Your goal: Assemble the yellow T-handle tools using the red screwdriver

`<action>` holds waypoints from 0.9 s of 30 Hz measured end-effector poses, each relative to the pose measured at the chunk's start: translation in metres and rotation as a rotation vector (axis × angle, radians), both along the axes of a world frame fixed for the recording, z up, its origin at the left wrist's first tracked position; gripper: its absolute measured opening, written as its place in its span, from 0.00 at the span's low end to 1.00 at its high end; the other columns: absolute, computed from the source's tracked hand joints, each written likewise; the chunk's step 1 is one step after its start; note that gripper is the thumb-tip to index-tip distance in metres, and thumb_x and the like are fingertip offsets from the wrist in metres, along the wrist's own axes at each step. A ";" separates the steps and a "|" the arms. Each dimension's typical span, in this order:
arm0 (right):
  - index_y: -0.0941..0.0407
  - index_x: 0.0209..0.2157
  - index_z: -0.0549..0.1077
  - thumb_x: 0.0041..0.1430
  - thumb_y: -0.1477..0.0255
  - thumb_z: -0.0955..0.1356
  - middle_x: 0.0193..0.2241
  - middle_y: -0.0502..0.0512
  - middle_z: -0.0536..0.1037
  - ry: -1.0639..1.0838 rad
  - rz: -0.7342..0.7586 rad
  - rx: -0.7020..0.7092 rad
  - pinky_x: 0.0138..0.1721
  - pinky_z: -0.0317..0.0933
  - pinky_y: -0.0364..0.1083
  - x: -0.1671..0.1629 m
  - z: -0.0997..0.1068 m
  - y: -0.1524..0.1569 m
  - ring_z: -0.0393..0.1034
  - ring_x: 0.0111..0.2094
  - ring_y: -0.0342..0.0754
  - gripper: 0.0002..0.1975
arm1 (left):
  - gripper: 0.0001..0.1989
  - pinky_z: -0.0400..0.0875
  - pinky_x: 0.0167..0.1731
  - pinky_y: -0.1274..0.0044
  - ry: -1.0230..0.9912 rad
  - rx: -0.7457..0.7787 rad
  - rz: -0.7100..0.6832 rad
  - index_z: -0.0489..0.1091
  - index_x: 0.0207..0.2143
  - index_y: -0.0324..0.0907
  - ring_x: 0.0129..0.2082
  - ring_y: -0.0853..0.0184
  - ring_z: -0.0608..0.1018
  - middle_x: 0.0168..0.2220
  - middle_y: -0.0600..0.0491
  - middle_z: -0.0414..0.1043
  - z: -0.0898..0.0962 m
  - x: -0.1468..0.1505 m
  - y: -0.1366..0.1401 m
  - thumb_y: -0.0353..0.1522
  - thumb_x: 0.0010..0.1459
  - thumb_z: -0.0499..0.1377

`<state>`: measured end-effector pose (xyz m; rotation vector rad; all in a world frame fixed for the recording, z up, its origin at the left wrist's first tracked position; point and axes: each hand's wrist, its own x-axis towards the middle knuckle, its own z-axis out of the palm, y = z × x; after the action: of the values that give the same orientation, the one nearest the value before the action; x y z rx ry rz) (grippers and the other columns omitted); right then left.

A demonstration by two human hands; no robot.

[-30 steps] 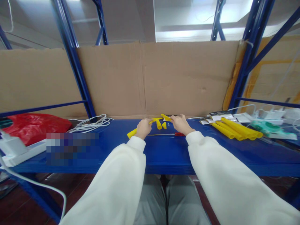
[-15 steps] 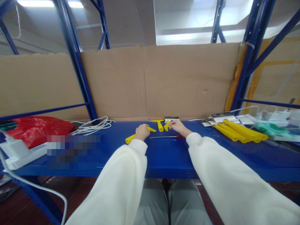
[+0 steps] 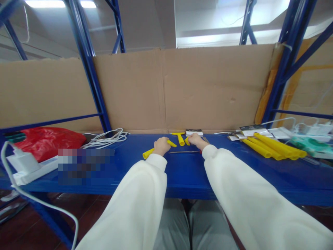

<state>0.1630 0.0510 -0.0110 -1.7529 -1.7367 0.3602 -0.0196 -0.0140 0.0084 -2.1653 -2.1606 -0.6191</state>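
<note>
On the blue table, my left hand point(image 3: 161, 146) is closed around a yellow tube-like piece point(image 3: 148, 153), whose end sticks out to the left; yellow plastic point(image 3: 171, 143) also shows at the hand's right side. My right hand point(image 3: 197, 141) has its fingers closed on a small yellow piece point(image 3: 187, 141), mostly covered by the fingertips. Between and behind the hands lies a yellow T-shaped piece point(image 3: 180, 139). A screwdriver's thin shaft point(image 3: 183, 152) lies between my wrists, its red handle largely behind my right wrist.
Several yellow tubes point(image 3: 273, 147) lie at the right beside black-and-white cards point(image 3: 253, 131). Another card point(image 3: 194, 132) is behind my right hand. A red bag point(image 3: 52, 140), coiled white cable point(image 3: 111, 139) and a power strip point(image 3: 39, 172) occupy the left. Cardboard point(image 3: 208, 86) walls the back.
My right hand has come slightly nearer my left, fingers lower over the small yellow piece, and now hides more of the screwdriver handle. My left hand keeps its hold. The view has shifted slightly.
</note>
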 end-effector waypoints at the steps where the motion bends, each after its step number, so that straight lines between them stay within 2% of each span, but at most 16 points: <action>1: 0.64 0.36 0.80 0.49 0.74 0.70 0.31 0.64 0.82 -0.041 0.011 0.003 0.31 0.65 0.43 0.000 0.000 0.000 0.76 0.32 0.52 0.12 | 0.23 0.69 0.53 0.71 0.001 0.004 -0.003 0.73 0.55 0.44 0.54 0.59 0.76 0.54 0.45 0.75 0.000 0.000 0.000 0.27 0.57 0.56; 6: 0.59 0.43 0.80 0.51 0.71 0.68 0.39 0.64 0.82 -0.183 0.013 -0.027 0.41 0.67 0.48 -0.001 0.002 -0.006 0.76 0.42 0.56 0.17 | 0.22 0.68 0.54 0.70 0.006 -0.014 -0.001 0.72 0.56 0.44 0.55 0.59 0.75 0.55 0.45 0.74 0.004 0.002 -0.004 0.28 0.58 0.56; 11: 0.52 0.48 0.78 0.57 0.68 0.64 0.49 0.63 0.78 -0.389 0.018 -0.047 0.49 0.65 0.58 -0.002 0.006 -0.018 0.70 0.53 0.60 0.19 | 0.20 0.69 0.53 0.66 0.064 -0.008 0.054 0.72 0.54 0.43 0.56 0.54 0.74 0.56 0.42 0.72 0.011 0.000 -0.011 0.32 0.59 0.57; 14: 0.49 0.50 0.77 0.60 0.69 0.62 0.52 0.62 0.77 -0.493 0.069 -0.041 0.51 0.62 0.62 -0.004 0.008 -0.026 0.66 0.57 0.61 0.20 | 0.23 0.70 0.51 0.65 0.099 -0.110 0.106 0.69 0.56 0.40 0.57 0.51 0.73 0.58 0.37 0.70 0.013 -0.005 -0.013 0.34 0.58 0.58; 17: 0.48 0.51 0.77 0.61 0.71 0.61 0.53 0.61 0.76 -0.503 0.090 -0.071 0.52 0.60 0.64 -0.004 0.012 -0.032 0.65 0.57 0.62 0.21 | 0.23 0.71 0.51 0.67 0.134 -0.189 0.090 0.68 0.57 0.39 0.57 0.51 0.73 0.58 0.36 0.69 0.012 -0.009 -0.012 0.33 0.58 0.58; 22: 0.47 0.51 0.77 0.60 0.73 0.61 0.54 0.58 0.76 -0.473 0.073 -0.063 0.55 0.58 0.64 0.001 0.019 -0.042 0.65 0.58 0.61 0.21 | 0.22 0.71 0.50 0.73 0.083 -0.050 0.063 0.68 0.56 0.38 0.54 0.56 0.76 0.58 0.37 0.69 0.008 -0.008 -0.007 0.29 0.59 0.56; 24: 0.47 0.50 0.78 0.60 0.72 0.62 0.54 0.57 0.76 -0.451 0.068 -0.072 0.56 0.57 0.63 0.006 0.021 -0.044 0.66 0.58 0.60 0.20 | 0.20 0.71 0.50 0.72 0.054 -0.019 0.077 0.69 0.55 0.38 0.53 0.56 0.77 0.57 0.37 0.70 0.009 -0.007 -0.009 0.30 0.60 0.56; 27: 0.48 0.48 0.79 0.60 0.72 0.62 0.53 0.58 0.77 -0.421 0.066 -0.064 0.56 0.57 0.61 0.014 0.022 -0.045 0.67 0.57 0.59 0.19 | 0.21 0.73 0.49 0.68 0.063 -0.069 0.097 0.71 0.53 0.39 0.54 0.52 0.76 0.56 0.37 0.71 0.015 -0.006 -0.015 0.37 0.59 0.58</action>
<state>0.1769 0.0058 0.0115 -1.9221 -2.0966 0.0745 -0.0254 -0.0287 0.0234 -2.0662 -2.2704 -0.4722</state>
